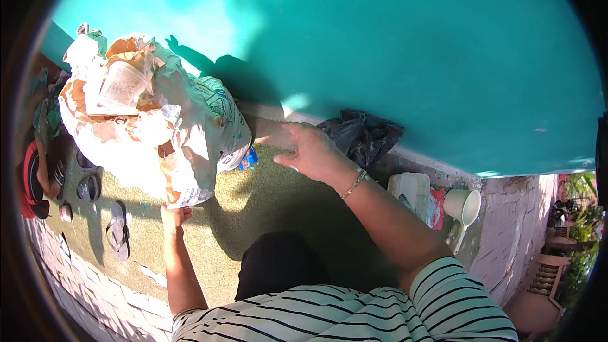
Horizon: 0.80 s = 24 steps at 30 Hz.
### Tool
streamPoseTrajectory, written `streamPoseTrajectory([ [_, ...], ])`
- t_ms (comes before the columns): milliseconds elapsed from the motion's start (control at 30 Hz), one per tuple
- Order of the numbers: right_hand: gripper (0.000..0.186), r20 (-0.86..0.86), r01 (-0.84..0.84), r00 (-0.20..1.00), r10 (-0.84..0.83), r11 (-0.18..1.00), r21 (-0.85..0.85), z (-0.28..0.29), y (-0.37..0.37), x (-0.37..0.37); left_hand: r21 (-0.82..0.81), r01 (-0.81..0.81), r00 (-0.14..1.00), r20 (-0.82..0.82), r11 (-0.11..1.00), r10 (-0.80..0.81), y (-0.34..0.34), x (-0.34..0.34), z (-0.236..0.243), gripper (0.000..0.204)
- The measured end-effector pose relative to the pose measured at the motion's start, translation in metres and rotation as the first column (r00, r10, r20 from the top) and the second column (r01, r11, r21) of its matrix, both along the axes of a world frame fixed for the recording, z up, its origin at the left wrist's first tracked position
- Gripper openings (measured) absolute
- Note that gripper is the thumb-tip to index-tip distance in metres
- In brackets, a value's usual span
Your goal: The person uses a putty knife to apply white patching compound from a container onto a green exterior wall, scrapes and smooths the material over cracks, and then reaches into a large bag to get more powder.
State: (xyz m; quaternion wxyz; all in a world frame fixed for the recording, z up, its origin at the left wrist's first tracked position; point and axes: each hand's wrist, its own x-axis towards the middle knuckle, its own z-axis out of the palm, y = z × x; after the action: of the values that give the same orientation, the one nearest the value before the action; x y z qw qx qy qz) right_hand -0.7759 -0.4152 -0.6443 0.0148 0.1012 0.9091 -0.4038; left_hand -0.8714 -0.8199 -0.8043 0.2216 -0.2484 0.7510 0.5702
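A large, crumpled white sack (139, 126), brightly sunlit and stuffed with paper and plastic scraps, stands at the left against the wall. A clear plastic piece (123, 85) lies on top of it. My left hand (175, 215) is closed on the sack's lower near edge, its fingers partly hidden. To the right of the sack, my right hand (311, 151) reaches out with its fingers apart and nothing in them. A black plastic bag (364, 136) lies crumpled just beyond that hand. Near the sack's base sits a small blue wrapper (248, 159).
A turquoise wall (411, 50) closes off the far side. Along it at right stand a whitish container (408, 193) and a white dipper (463, 206). Flip-flops (118, 231) lie on the left ground. A person (42, 171) is partly visible at the far left.
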Motion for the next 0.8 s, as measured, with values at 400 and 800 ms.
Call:
streamPoseTrajectory([
  [400,0.141,0.132,0.009,0.991,0.007,0.993,-0.119,-0.082,-0.079,-0.051,0.365,-0.344,0.837,-0.297,0.865,0.459,-0.004,-0.202,-0.002,0.035],
  [800,0.142,0.069,0.011,0.998,0.004,0.976,-0.218,-0.107,-0.072,-0.052,0.393,-0.365,0.831,-0.271,0.844,0.486,0.013,-0.189,-0.035,0.041],
])
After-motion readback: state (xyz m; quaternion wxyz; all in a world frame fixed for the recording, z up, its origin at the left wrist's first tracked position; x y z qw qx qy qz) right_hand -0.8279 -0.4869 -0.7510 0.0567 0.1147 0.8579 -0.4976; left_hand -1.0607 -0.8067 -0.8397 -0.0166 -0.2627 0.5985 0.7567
